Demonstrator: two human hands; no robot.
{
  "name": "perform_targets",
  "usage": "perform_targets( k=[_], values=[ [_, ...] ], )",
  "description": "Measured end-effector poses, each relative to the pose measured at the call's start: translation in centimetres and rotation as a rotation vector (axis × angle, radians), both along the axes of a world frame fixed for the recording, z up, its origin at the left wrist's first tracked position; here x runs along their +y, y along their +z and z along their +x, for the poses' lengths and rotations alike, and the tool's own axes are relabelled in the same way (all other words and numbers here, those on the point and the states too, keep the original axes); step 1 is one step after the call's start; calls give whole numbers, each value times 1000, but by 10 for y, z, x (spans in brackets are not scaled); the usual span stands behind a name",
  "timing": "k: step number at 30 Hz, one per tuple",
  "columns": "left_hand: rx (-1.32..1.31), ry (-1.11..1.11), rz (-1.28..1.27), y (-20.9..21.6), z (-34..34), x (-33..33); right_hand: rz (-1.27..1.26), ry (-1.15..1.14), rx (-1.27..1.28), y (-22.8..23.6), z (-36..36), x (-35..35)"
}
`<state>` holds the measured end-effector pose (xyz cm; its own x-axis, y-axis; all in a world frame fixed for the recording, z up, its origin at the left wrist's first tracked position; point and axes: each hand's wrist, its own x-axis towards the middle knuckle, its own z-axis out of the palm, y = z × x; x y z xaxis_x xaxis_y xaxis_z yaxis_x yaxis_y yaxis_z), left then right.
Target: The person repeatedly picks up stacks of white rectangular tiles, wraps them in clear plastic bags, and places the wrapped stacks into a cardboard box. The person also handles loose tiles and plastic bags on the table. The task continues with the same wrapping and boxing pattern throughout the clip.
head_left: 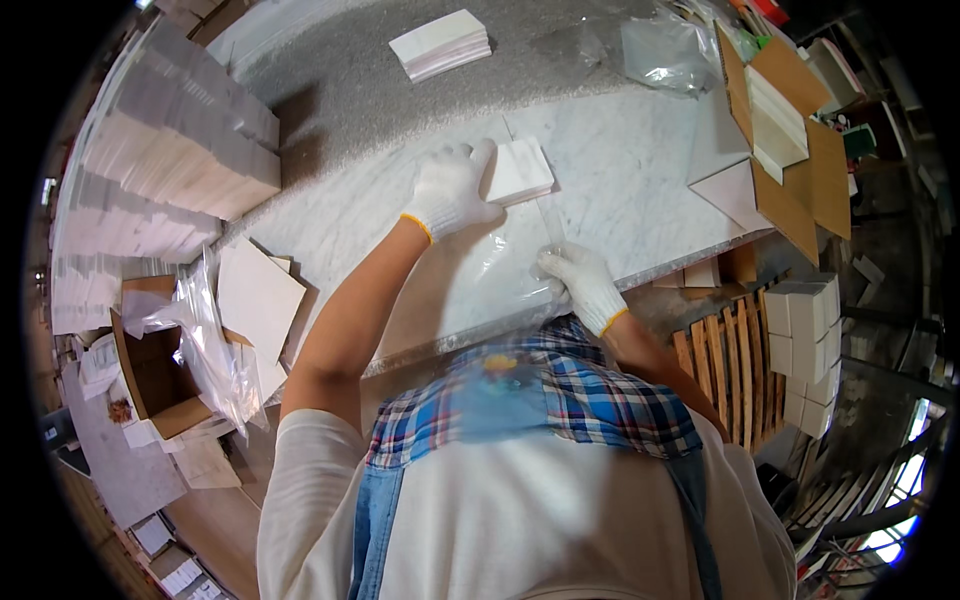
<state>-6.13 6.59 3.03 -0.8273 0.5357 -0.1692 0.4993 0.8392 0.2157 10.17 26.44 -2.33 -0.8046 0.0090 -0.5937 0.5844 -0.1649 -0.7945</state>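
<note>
A short stack of white marble-look tiles (518, 172) lies on the pale stone worktop. At its left end, my white-gloved left hand (450, 190) holds it, with the thumb along the near side and the index finger at the far left corner. Clear plastic film, apparently a bag (490, 262), spreads over the worktop just below the stack. My gloved right hand (583, 280) pinches the film near the table's front edge. Whether the tiles are inside the plastic, I cannot tell.
Tall tile stacks (185, 125) stand at the left. Another small tile stack (440, 45) sits at the back. An opened cardboard box (832, 190) is at the right, near crumpled plastic bags (668, 52). Below it are a wooden pallet (730, 365) and white boxes (800, 340).
</note>
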Motion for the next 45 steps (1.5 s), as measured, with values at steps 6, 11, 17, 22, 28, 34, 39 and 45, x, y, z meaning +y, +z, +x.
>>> perform_targets(
  k=[6,11,17,22,28,34,39,45],
  values=[
    [53,-21,-8,-9,4,-2,-400,58,-116,19,10,14],
    [218,-132,203,-22,9,-24,-643,210,-124,51,-6,32],
    [22,-126,84,6,34,-55,-499,240,41,115,-60,42],
    [39,24,342,34,56,-26,-185,682,82,164,-113,42],
    [116,-353,826,8,79,-23,88,1439,-218,138,-103,88],
    [7,-479,546,-54,109,-17,1067,1290,403,66,-83,151],
    [-82,-558,313,-43,113,-9,1346,852,1276,71,-95,80],
    [-163,-617,272,-58,127,-7,458,1033,1170,49,-63,-102]
  ],
)
